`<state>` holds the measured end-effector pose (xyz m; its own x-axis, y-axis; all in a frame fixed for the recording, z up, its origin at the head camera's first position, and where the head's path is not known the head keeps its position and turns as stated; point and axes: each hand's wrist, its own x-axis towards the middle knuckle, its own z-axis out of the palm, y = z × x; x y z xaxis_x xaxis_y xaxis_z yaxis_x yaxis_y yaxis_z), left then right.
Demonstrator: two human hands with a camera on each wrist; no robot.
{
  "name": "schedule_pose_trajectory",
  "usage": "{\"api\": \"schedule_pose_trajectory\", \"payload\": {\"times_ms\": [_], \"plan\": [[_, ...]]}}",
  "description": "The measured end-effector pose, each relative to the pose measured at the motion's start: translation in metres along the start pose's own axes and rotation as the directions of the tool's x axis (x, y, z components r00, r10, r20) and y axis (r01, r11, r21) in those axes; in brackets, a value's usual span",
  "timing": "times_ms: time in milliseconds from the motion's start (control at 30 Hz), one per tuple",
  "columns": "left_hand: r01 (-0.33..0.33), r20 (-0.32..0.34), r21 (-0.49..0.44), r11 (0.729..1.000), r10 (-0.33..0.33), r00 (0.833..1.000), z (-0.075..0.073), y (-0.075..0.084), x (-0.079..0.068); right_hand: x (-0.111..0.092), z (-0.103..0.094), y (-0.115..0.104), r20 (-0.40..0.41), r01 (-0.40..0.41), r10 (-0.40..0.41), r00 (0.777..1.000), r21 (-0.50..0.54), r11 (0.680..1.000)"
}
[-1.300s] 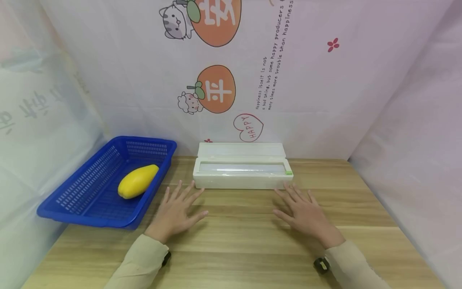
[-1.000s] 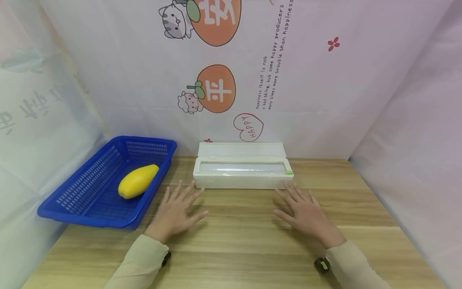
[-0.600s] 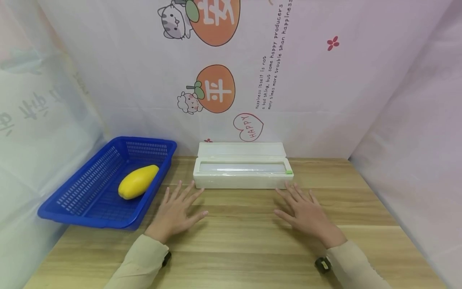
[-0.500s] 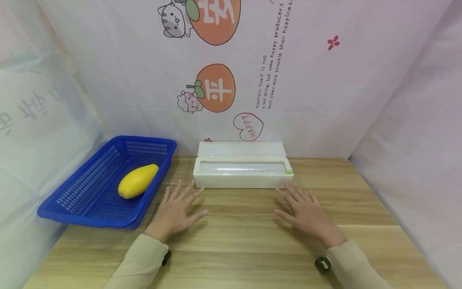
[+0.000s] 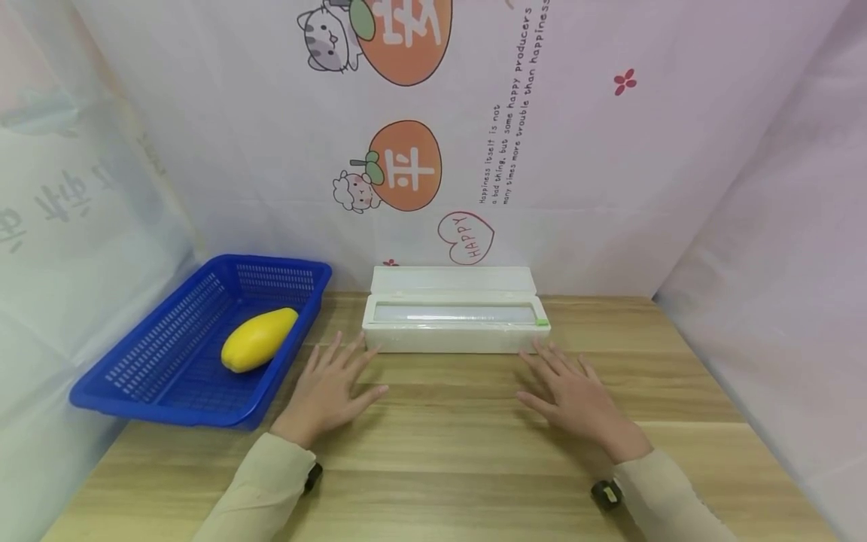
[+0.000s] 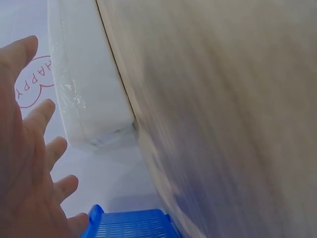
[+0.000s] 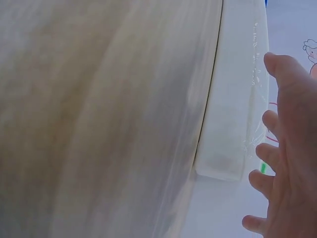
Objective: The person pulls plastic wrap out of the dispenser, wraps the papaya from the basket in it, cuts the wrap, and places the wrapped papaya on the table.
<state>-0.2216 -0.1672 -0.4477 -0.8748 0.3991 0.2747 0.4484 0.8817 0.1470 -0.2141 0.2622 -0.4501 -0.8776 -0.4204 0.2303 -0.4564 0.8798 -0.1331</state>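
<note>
My left hand (image 5: 327, 393) is spread over the wooden table between the blue basket (image 5: 162, 410) and a white box, its fingers apart and holding nothing. The white cling film box (image 5: 454, 340) stands at the back of the table with its lid (image 5: 452, 280) raised; a roll of clear film (image 5: 454, 314) lies inside and a small green slider (image 5: 542, 322) sits at its right end. My right hand (image 5: 576, 395), also spread and holding nothing, has its fingertips close to the box's front right corner. A yellow papaya (image 5: 260, 340) lies in the basket.
The wooden table (image 5: 440, 482) runs back to a printed white cloth (image 5: 576, 188). More white cloth hangs along the left (image 5: 81, 226) and right sides. Black straps with cameras (image 5: 606, 494) sit at both wrists.
My left hand has shifted slightly up and forward toward the box in the last half second. The right hand, box, basket and papaya stay nearly as they were.
</note>
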Motion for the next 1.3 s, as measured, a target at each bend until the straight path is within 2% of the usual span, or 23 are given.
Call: {"api": "schedule_pose_trajectory", "payload": {"times_ms": [267, 567, 867, 1133, 1300], "plan": [[-0.008, -0.067, 0.014, 1.0, 0.009, 0.998, -0.002, -0.001, 0.01, 0.002, -0.005, 0.002, -0.063, 0.034, -0.033, 0.997, 0.012, 0.999], [0.018, -0.141, 0.026, 0.999, -0.014, 0.99, 0.004, -0.006, 0.026, 0.005, -0.003, 0.011, -0.077, 0.015, -0.012, 0.997, 0.042, 0.999], [0.019, -0.24, 0.024, 1.0, -0.012, 0.971, 0.009, -0.009, 0.044, 0.012, -0.005, 0.019, -0.082, -0.011, 0.018, 0.996, 0.075, 0.997], [0.068, -0.218, -0.022, 0.997, -0.071, 0.973, 0.013, -0.009, 0.058, 0.02, -0.003, 0.026, -0.121, -0.008, 0.015, 0.993, 0.057, 0.998], [0.081, -0.214, -0.011, 0.997, -0.081, 0.974, 0.017, -0.011, 0.064, 0.022, -0.003, 0.029, -0.115, -0.013, 0.022, 0.993, 0.072, 0.997]]}}
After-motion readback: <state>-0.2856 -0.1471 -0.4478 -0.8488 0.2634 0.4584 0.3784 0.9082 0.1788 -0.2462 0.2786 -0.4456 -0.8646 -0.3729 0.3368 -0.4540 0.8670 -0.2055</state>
